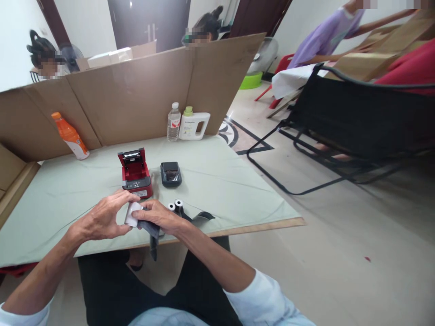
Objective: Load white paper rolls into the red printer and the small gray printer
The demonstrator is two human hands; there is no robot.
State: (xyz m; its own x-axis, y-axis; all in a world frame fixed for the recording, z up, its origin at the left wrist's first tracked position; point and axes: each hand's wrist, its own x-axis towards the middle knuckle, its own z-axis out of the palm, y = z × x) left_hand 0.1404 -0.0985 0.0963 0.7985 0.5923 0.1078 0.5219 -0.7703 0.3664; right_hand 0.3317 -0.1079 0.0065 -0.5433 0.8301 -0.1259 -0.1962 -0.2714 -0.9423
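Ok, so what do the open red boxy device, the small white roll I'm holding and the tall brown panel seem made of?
Open red boxy device: probably hard plastic, slightly glossy, given its moulded shape and even colour. Small white roll: likely paper, smooth, from its pale curved surface, though film is possible. Tall brown panel: apparently cardboard, mostly matte, with straight fold creases.

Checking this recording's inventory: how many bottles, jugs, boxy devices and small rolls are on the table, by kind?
Bottles: 2 (orange bottle, clear bottle)
White jug: 1
Devices: 2 (red device, dark device)
Small rolls: 2 (left roll, right roll)
Total: 7
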